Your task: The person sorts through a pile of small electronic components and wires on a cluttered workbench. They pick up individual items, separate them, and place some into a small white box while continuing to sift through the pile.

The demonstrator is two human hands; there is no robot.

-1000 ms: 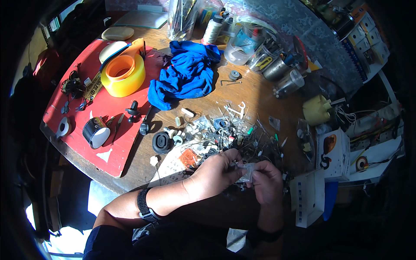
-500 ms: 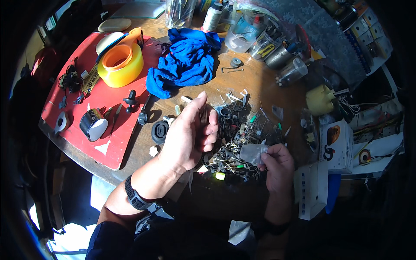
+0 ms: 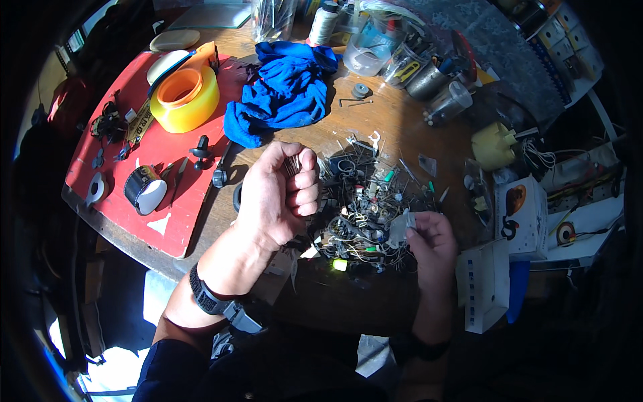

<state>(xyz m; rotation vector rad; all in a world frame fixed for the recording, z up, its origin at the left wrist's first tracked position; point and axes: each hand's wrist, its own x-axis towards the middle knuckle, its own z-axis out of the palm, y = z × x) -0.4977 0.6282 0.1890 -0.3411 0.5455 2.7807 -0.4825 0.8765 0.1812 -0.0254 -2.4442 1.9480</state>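
Observation:
My left hand [image 3: 274, 194] is closed in a loose fist around a bundle of thin metal pins [image 3: 293, 165], their ends showing between thumb and forefinger; their exact kind is too small to tell. Pinched between the thumb and fingers of my right hand [image 3: 434, 241] is a small clear plastic bag [image 3: 400, 230]. Between the hands spreads a tangled heap of small parts [image 3: 358, 201], with wires, rings, screws and green bits in it. The bag hangs over the heap's right side. My left fist is at the heap's left edge.
Left lies a red board [image 3: 181, 231] bearing a yellow tape roll [image 3: 184, 107] and a black-and-white roll [image 3: 144, 191]. A blue cloth [image 3: 284, 90] is crumpled behind my left hand. Tool containers [image 3: 367, 53] line the back; white boxes [image 3: 519, 218] stand right.
My left hand has shifted left, away from the heap, and its fingers have curled tighter round the pins. The bag in my right hand has turned and bunched up more.

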